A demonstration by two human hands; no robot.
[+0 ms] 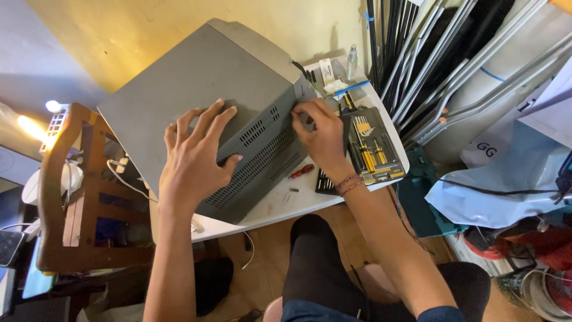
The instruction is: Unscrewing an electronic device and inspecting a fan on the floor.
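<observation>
I see the grey metal case (202, 101) taking most of the white table (280, 206); it lies tilted across the top, its near corner reaching almost to the table's front edge, its far end close to the yellow wall (137, 27); little bare table is left, only a strip along the front and a wedge between the case and the tool kit. My left hand (193, 155) lies flat and spread on the case's top panel, fingers open, thumb down over the vented side, gripping nothing; my right hand (322, 134) is curled at the case's upper right corner, fingertips pinched against the edge; I cannot tell whether it holds anything there.

To the right, a bundle of metal poles (453, 65) leans against the wall and crowds the table's far corner; a wooden chair (77, 197) stands hard against the left side; a pale plastic bag (512, 179) and clutter fill the floor on the right.

The open screwdriver kit (372, 149) sits just beside my right hand, at the table's right edge; a red-handled screwdriver (301, 172) lies on the bare strip near the case; a small clear bottle (352, 59) stands at the back; a tiny screw (294, 189) rests near the front.
</observation>
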